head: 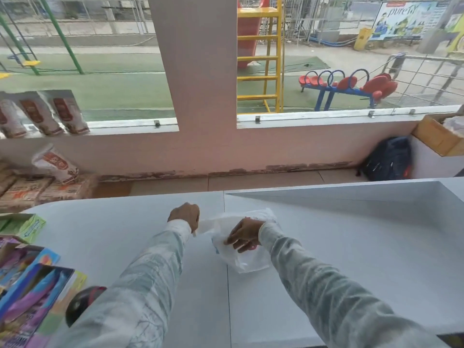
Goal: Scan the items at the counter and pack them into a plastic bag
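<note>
A thin white plastic bag [251,259] lies flat on the grey-white counter [351,247] in front of me. My left hand [184,214] is closed on the bag's left edge or handle and pulls it sideways. My right hand [244,234] rests on the bag's middle and pinches the plastic. Colourful boxed toys [30,292] sit at the counter's left edge. A black handheld scanner [80,302] lies beside them, partly hidden by my left sleeve.
A green box [23,226] stands at the far left of the counter. Packets [54,165] lean on sacks and shelves at the left. A dark backpack [389,159] sits on the floor by the wall, a cardboard box [437,136] at the right.
</note>
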Motion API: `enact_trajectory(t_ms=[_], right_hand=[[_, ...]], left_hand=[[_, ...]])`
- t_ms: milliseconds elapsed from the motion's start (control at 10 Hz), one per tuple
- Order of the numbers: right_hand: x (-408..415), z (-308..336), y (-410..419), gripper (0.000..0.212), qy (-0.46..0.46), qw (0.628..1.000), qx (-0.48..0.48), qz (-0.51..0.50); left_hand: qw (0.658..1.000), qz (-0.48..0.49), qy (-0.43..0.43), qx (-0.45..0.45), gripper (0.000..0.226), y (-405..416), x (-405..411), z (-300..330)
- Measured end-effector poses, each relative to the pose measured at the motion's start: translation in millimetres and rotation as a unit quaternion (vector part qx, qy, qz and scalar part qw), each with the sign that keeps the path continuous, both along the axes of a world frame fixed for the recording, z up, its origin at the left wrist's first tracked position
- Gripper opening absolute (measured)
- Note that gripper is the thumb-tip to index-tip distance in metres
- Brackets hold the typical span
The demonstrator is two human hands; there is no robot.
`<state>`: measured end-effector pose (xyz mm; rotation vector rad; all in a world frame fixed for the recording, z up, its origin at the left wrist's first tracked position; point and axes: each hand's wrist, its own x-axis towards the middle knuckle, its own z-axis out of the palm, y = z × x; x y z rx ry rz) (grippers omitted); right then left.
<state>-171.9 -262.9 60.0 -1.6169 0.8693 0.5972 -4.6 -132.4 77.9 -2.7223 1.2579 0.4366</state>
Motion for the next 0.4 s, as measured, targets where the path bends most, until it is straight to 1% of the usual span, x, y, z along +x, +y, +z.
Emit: enact_trajectory(t_ms=[100, 200, 300, 400], right_hand=[[11.0, -12.9, 16.1, 0.028, 0.056, 0.996, -0.005, 0.071], [25.7, -6.3, 15.2, 0.029, 0.034, 0.991, -0.09, 0.089], [61.2, 37.2, -0.7, 0.05, -0.056, 0.934, -0.329, 0.123], [87.2, 71.2, -8.1, 0.072, -0.114, 0.858, -0.482, 0.137]], left_hand=[[0.998, 0.023, 0.05, 0.02, 0.029, 25.8, 2.1, -29.0], [0.998, 0.028, 0.048, 0.021, 0.037, 41.7, 12.6, -32.3], [0.997, 0.019, -0.062, -0.029, 0.056, 47.9, 43.7, -0.6], [0.984, 0.05, -0.147, -0.088, 0.066, 51.0, 75.0, 32.6]])
